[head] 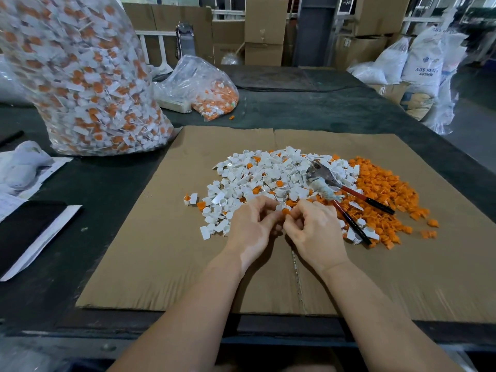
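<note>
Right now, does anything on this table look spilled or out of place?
One orange piece lies alone on the dark mat beside the small bag, as if spilled from it. The pliers rest on top of the loose parts, one handle wrapped in what looks like rag.

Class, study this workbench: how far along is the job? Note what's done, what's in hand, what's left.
Done: a large clear bag stands packed with joined white-and-orange pieces. In hand: the left hand and right hand pinch a white piece and an orange insert together. Left: a white heap and an orange heap lie loose on the cardboard, so plenty seems to remain.
</note>
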### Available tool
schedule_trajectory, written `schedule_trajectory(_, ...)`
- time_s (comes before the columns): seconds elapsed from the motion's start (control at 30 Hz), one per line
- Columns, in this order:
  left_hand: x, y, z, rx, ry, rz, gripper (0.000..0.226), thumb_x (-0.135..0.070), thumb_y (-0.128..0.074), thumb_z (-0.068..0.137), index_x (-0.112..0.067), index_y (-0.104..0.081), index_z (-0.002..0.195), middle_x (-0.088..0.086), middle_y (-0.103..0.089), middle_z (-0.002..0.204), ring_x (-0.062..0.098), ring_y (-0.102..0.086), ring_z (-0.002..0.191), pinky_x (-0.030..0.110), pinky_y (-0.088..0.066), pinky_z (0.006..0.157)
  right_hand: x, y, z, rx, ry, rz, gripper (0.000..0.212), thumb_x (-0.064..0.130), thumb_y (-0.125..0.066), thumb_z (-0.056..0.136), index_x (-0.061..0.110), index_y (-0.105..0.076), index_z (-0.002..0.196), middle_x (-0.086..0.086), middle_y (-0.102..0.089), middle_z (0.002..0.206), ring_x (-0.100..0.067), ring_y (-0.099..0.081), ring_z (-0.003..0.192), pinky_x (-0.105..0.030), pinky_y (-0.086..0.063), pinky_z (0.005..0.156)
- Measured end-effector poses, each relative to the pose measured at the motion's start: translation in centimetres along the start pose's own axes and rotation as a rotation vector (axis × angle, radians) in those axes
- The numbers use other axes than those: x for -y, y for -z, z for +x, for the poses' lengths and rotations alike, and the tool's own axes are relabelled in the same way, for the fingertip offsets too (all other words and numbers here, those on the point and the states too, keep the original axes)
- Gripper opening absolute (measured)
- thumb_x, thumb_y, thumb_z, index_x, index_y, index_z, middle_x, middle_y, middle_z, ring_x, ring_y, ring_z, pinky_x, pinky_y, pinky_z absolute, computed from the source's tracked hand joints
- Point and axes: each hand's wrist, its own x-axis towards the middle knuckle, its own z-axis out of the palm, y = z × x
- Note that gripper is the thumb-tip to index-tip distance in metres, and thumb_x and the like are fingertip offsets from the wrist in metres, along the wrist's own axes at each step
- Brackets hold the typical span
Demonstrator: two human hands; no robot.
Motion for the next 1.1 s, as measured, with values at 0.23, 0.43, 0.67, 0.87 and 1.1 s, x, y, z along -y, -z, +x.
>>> schedule_trajectory(0.23,-0.13,0.23,0.13,-0.011,0.042,-0.109,0.007,-0.001,-0.053,0.092,-0.006,-0.058,0.093,0.007,-0.057,0.065,0.006,-0.055,0.050,0.019,-0.050,0.052,0.24,0.50,0.09,-0.033,0.031,0.149,0.018,0.013,-0.069,0.082,0.014,-0.068,0.100,0.005,-0.060,0.076,-0.012,-0.052,0.078,-0.036,-0.040,0.081)
schedule_trajectory(0.43,-0.13,0.32,0.20,0.006,0.035,-0.095,0.007,-0.001,-0.053,0.093,-0.003,-0.060,0.095,0.011,-0.059,0.069,0.006,-0.056,0.051,0.018,-0.050,0.053,0.18,0.73,0.09,-0.023,0.088,0.162,0.023,0.008,-0.069,0.082,0.014,-0.071,0.103,-0.002,-0.067,0.087,-0.021,-0.057,0.089,-0.046,-0.044,0.083)
schedule_trajectory(0.67,-0.06,0.24,0.27,-0.016,0.027,-0.058,0.006,-0.009,-0.059,0.091,-0.005,-0.062,0.094,0.011,-0.064,0.070,0.012,-0.060,0.058,0.022,-0.052,0.057,0.24,0.86,0.17,-0.009,0.090,0.149,0.020,0.007,-0.067,0.083,0.012,-0.071,0.102,-0.003,-0.067,0.087,-0.021,-0.057,0.089,-0.046,-0.045,0.082)
schedule_trajectory(0.87,-0.06,0.19,0.37,-0.024,0.011,-0.024,0.008,-0.009,-0.061,0.090,-0.003,-0.061,0.094,0.007,-0.061,0.066,0.010,-0.059,0.056,0.021,-0.053,0.057,0.36,0.95,0.21,-0.020,0.096,0.121,0.020,0.007,-0.069,0.081,0.010,-0.071,0.100,-0.004,-0.067,0.086,-0.022,-0.057,0.087,-0.046,-0.045,0.080)
schedule_trajectory(1.1,-0.25,-0.17,0.59,-0.026,0.020,-0.014,0.009,-0.008,-0.060,0.091,-0.015,-0.058,0.085,0.008,-0.059,0.068,0.011,-0.059,0.057,0.023,-0.053,0.060,0.16,0.86,0.32,-0.020,0.084,0.100,0.018,0.009,-0.067,0.083,0.010,-0.071,0.101,-0.005,-0.068,0.090,-0.023,-0.058,0.091,-0.048,-0.045,0.082)
